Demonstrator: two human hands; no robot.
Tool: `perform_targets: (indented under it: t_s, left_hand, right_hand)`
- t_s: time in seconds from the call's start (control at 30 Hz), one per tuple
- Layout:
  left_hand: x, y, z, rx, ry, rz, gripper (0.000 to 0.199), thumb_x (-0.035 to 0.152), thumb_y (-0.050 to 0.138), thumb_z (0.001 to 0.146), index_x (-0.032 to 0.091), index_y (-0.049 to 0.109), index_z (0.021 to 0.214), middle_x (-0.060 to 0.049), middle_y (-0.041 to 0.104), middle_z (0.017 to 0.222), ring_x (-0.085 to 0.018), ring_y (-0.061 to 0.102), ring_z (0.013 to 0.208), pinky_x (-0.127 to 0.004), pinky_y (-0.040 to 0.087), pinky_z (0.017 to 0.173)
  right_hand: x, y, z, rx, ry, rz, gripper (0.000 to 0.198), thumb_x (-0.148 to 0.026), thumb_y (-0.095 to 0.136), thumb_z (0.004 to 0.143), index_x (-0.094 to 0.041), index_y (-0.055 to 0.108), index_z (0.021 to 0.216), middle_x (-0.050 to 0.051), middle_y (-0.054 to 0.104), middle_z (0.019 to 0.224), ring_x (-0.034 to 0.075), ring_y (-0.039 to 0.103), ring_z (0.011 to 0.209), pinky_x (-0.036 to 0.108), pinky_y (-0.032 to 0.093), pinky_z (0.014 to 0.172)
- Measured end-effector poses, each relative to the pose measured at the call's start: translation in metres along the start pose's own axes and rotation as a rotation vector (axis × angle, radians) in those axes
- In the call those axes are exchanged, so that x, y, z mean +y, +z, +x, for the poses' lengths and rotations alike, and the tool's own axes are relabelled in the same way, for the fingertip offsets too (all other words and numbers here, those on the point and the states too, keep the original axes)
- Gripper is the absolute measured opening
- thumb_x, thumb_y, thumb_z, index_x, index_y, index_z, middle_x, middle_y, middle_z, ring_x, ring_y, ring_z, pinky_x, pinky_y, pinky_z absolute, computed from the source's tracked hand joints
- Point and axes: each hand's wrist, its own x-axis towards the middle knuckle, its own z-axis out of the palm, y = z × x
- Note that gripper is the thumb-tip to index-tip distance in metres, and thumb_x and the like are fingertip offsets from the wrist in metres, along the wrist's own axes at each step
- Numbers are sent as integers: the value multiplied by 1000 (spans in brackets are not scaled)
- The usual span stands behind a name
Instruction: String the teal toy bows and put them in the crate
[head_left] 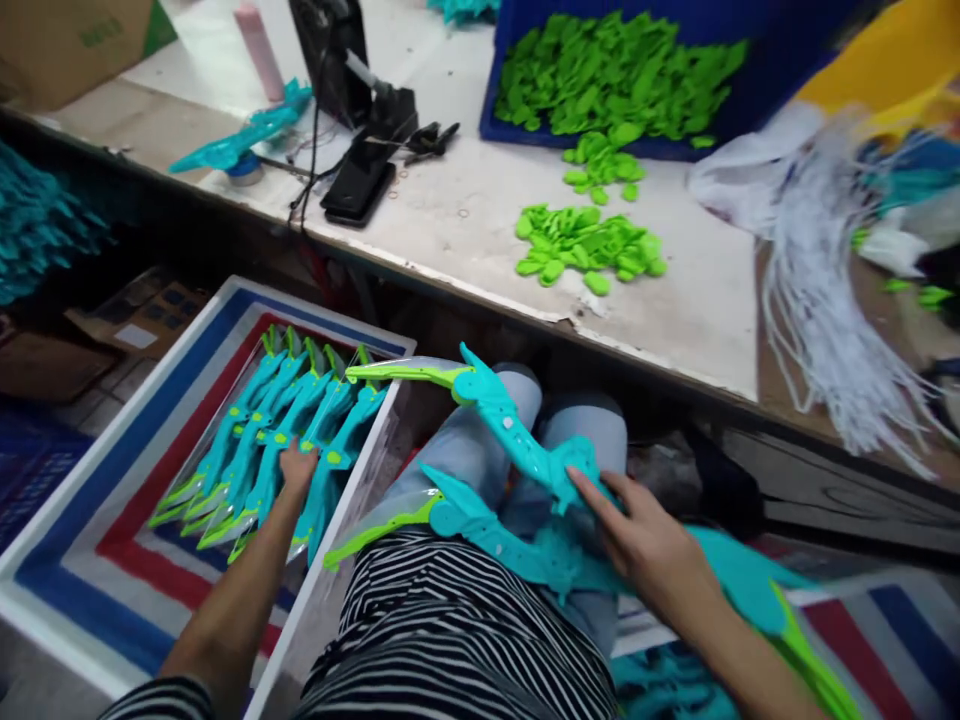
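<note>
Head view puts us right over the upper bow, a teal plastic piece with a lime-green limb, sitting above our lap with that limb pointing left toward the tray. Our right hand has its fingers closed on the teal middle of it, so a narrow hold, though the palm side is hidden and we can't tell how firm it is. Just below, the lower bow lies across our striped shirt and jeans, same colours, green limb also to the left. More teal and green shows past our right forearm, but we can't tell which bow that belongs to. Over on the left, our left hand is curled around the middle of a bow in the row, which lies side by side with others inside a white-rimmed tray lined in red, white and blue stripes. Ahead of us is the workbench, with a loose green pile near its edge and a blue bin behind, loaded with the same green bits. Left of those we've got a black phone-like thing, a teal piece and a pink cylinder; off to the right, a bundle of white cords spills over the edge.
</note>
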Motion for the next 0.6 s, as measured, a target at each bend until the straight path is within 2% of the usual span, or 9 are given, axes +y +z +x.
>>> perform_targets:
  t_s: [0.1,0.17,0.2,0.27,0.33,0.37,0.47,0.53,0.6]
  left_hand:
    - [46,-51,0,313,31,-129,50,26,42,86,5,43,132,-20,57,119,-33,48,123,-46,39,101]
    - [89,-81,-25,534,266,-353,42,30,45,86,11,53,121,-15,59,114,-29,52,115,-43,42,99]
    - [111,-91,-47,516,465,-420,37,33,45,87,15,57,116,-11,61,109,-27,56,108,-41,45,95]
    - [151,-92,-101,201,910,-393,29,37,46,89,20,62,108,-8,64,103,-22,60,98,-36,48,89]
    - [183,-72,-157,-191,1291,-217,29,40,49,89,23,63,109,-8,66,106,-21,60,100,-35,47,91]
    - [193,-57,-180,-348,1394,-69,35,44,54,87,24,61,115,-8,66,109,-23,60,102,-36,48,91]
    - [209,-11,-219,-604,1475,411,61,57,66,74,17,59,119,-14,68,102,-30,62,97,-44,48,86]
    - [211,6,-220,-623,1475,535,57,59,65,74,17,63,112,-13,70,94,-30,64,92,-43,49,83]
    - [212,9,-211,-601,1499,536,45,58,62,78,20,66,103,-10,70,89,-28,66,89,-38,49,78]
  right_hand:
    - [47,16,29,-16,-104,16,55,-8,38,82,-29,58,129,12,63,115,24,60,96,37,53,77]
    - [68,28,40,-44,-133,28,55,-5,40,80,-28,61,124,12,64,114,24,59,94,38,51,76]
    - [73,32,42,-59,-135,29,55,-5,42,78,-28,62,124,13,64,114,24,58,96,40,50,77]
    - [73,34,41,-86,-132,29,57,-6,47,76,-28,60,126,13,63,117,26,56,102,43,48,82]
    - [67,28,41,-71,-124,40,52,-11,50,77,-27,61,125,12,62,119,27,54,107,45,45,85]
    - [65,23,43,-31,-115,53,45,-15,51,79,-25,63,121,12,62,117,27,54,106,44,45,85]
    - [68,8,73,203,-17,95,28,-26,48,89,-19,67,109,12,65,106,24,55,97,39,46,81]
    - [79,-1,113,367,101,120,28,-28,45,92,-17,67,106,12,65,101,24,55,95,39,45,83]
    - [91,-7,159,441,240,138,27,-28,49,91,-15,67,106,13,65,103,26,52,98,40,43,86]
